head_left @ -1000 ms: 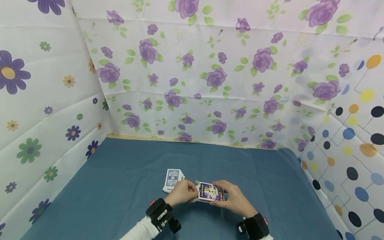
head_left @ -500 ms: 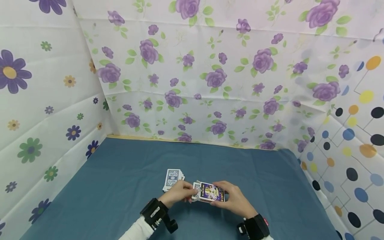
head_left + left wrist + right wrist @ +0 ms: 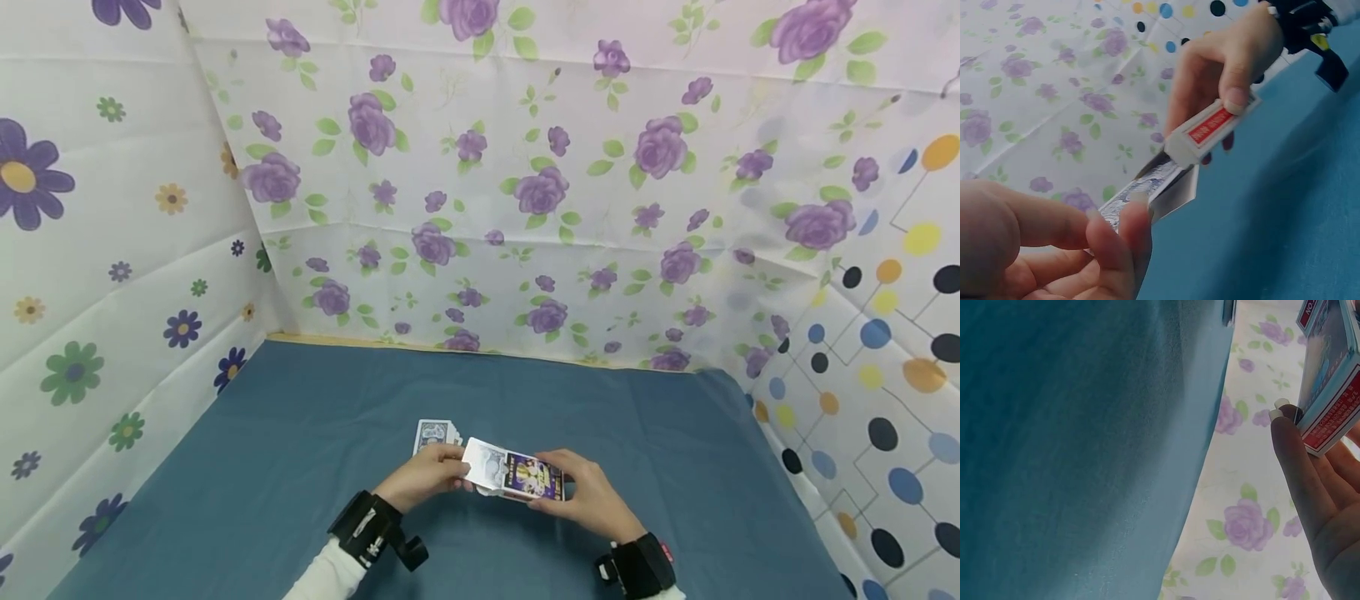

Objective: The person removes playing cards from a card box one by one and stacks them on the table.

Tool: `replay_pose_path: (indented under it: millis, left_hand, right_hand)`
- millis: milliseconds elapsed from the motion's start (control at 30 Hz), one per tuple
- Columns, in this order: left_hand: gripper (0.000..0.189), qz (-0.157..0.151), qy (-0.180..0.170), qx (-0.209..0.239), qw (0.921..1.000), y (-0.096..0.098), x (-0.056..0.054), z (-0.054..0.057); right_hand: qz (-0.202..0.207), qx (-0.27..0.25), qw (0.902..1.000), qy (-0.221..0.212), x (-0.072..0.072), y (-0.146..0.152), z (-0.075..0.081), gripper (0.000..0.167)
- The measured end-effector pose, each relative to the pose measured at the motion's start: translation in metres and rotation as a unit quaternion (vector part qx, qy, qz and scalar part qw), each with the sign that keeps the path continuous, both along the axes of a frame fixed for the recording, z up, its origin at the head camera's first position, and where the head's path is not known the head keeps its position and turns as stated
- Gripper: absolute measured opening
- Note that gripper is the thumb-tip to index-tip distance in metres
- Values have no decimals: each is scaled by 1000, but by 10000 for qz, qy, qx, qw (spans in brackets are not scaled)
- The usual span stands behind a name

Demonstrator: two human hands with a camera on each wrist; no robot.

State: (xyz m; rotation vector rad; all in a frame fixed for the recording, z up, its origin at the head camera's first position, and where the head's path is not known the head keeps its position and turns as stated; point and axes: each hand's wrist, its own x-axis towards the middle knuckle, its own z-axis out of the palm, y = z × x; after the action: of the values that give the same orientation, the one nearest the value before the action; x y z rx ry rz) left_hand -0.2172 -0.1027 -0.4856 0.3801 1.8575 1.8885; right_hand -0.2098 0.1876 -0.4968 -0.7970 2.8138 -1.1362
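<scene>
My right hand [image 3: 588, 496] grips a card box [image 3: 534, 477] with a purple and gold picture on its front. A red label shows on the box's side in the left wrist view. Out of its left end reaches a white-bordered playing card [image 3: 486, 463] with a blue patterned back. My left hand [image 3: 423, 477] pinches that card's outer end between thumb and finger. Below the card, an open box flap [image 3: 1179, 195] sticks out. How many cards are in the pinch cannot be told. Beyond the left hand lies a stack of playing cards [image 3: 433, 432], partly covered by that hand.
A blue cloth [image 3: 337, 392] covers the table. Flowered sheets [image 3: 480, 208] hang at the back and left, and a dotted sheet [image 3: 885, 400] hangs at the right. Each wrist carries a black camera band [image 3: 367, 529].
My left hand has moved left, drawing the card farther out of the box. It now hides more of the stack. The right hand and box have hardly moved.
</scene>
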Motion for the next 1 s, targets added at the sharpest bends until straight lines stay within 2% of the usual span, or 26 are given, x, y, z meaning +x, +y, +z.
replay_pose_path:
  millis: [167,267,533,667,733,900,1000]
  left_hand:
    - [33,-30,59,140,9999,-8,0,3]
    - [29,36,131,32,9999,-11,0,4]
    - [38,439,220,-144,9987,-25,-5,6]
    - [40,825,125,-336,9959,-36,-12,3]
    - [40,1143,50,-533,9920,-41,-15,1]
    - [32,2005,-247,-1025,9740,-46,-24,-5]
    - [29,2313,-359,-1132,9656,-49,-30,-10]
  right_hand:
    - [9,-5,10000,-45,-1,-1,1,70]
    - [42,-2,10000,-57,-1,-2,1,71]
    - [17,62,10000,-73,-4,0,-1,71]
    - [3,83,9999,-80,-3,1,-2,72]
    - [-8,106,9999,-75,-3,1,-2,72]
    - [-52,177,9998,-57,-1,2,-3,73]
    - [-51,205,9997,-130,-1,2,-3,74]
